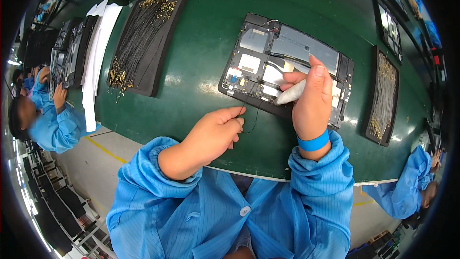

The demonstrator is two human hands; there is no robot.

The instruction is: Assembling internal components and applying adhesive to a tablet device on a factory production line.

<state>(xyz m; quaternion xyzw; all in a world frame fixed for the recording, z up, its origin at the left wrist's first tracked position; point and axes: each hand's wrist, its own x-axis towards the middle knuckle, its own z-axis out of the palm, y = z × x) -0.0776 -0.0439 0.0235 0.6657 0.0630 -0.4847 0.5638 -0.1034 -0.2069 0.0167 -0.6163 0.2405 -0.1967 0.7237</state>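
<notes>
An opened tablet [252, 62] lies on the table in front of me, its inner parts and grey battery [299, 43] exposed. Between the thumb and fingers of my left hand [211, 132], just off the tablet's near edge, is a thin black cable [257, 117], which loops back to that edge. My right hand [314, 98] is over the tablet, fingers curled together. A white-covered fingertip [291, 93] points down at the near edge. A slim black rod-like thing [287, 58] reaches the right hand's fingers; whether they grip it is unclear.
At the left, a black tray [167, 33] holds many thin black cables with gold ends. Another tray [368, 100] of cables stands at the right. White sheets [103, 43] and stacked dark panels [76, 52] are at the far left. Co-workers sit on both sides.
</notes>
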